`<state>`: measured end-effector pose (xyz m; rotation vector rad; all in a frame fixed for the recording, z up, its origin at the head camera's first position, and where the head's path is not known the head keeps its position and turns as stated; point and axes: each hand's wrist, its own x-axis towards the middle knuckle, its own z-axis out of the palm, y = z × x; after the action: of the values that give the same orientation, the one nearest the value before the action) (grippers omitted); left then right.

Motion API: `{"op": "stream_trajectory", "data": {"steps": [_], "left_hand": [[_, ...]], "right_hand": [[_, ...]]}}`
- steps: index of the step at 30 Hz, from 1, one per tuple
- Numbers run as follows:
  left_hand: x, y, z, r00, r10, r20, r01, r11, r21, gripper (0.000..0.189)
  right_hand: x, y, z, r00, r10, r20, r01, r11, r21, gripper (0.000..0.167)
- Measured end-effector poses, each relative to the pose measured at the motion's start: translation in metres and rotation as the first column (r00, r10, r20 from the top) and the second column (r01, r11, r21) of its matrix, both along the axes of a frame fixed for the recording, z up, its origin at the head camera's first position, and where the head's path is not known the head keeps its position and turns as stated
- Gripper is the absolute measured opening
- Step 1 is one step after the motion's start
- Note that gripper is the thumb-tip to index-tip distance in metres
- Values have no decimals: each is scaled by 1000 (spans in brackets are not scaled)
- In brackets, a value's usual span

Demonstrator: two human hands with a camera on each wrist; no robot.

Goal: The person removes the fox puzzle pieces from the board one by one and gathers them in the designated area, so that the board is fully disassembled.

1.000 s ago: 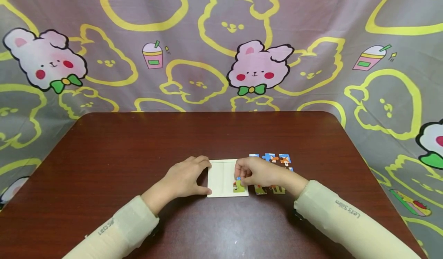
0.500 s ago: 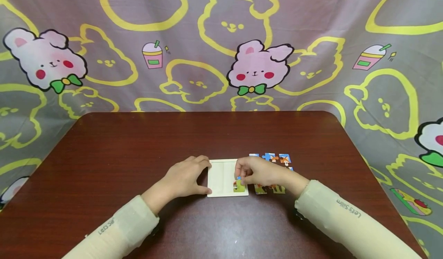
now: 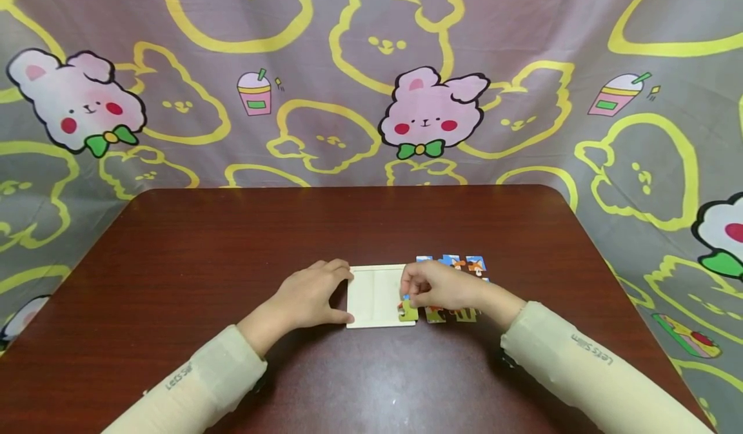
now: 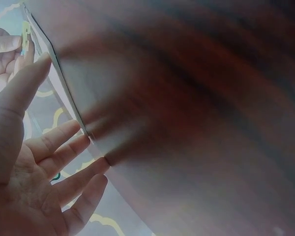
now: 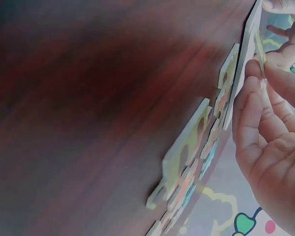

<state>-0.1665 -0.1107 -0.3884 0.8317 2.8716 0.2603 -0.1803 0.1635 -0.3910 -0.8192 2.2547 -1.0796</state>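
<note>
A pale wooden puzzle tray (image 3: 371, 298) lies flat on the table, its inside bare where it shows. My left hand (image 3: 304, 295) rests at the tray's left edge, thumb at the near corner and a finger at the far one. The left wrist view has these fingers (image 4: 64, 130) spread and fairly straight. Over the tray's right side, my right hand (image 3: 442, 286) pinches a green jigsaw piece (image 3: 409, 311) with a bit of blue and red, between thumb and fingertips. In the right wrist view that piece (image 5: 260, 51) stands tilted, just off the tray's surface.
Several loose jigsaw pieces (image 3: 476, 264) in blue, orange and green lie right of the tray, partly under my right hand and forearm. The dark brown table (image 3: 244, 234) reaches back to a patterned curtain (image 3: 325, 66).
My right hand has shifted slightly to the right with the jigsaw piece, which now overlaps the tray's right rim. The left hand stays at the left edge.
</note>
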Motion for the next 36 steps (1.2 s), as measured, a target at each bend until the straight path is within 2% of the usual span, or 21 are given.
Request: {"op": "stream_trajectory", "data": {"steps": [5,12,18,36], "left_hand": [[-1,0,-1,1000,-2,1,2,1000,-6,71],[-2,-1,-1,1000,-3,5,3,1000,-7,69],[-1,-1,-2,1000,-2,7,2,1000,-6,68],[-1,0,-2,1000,-5,5,5,1000,5,67]], "right_hand": [[-1,6,-2,1000,-7,10,7,1000,-20,13],[0,16,-2,1000,-5,-21,5,1000,-14,11],[3,24,0,998,-25,-52,25,1000,6,12],[9,59,-3,993,-88,-75,87,996,-16,12]]}}
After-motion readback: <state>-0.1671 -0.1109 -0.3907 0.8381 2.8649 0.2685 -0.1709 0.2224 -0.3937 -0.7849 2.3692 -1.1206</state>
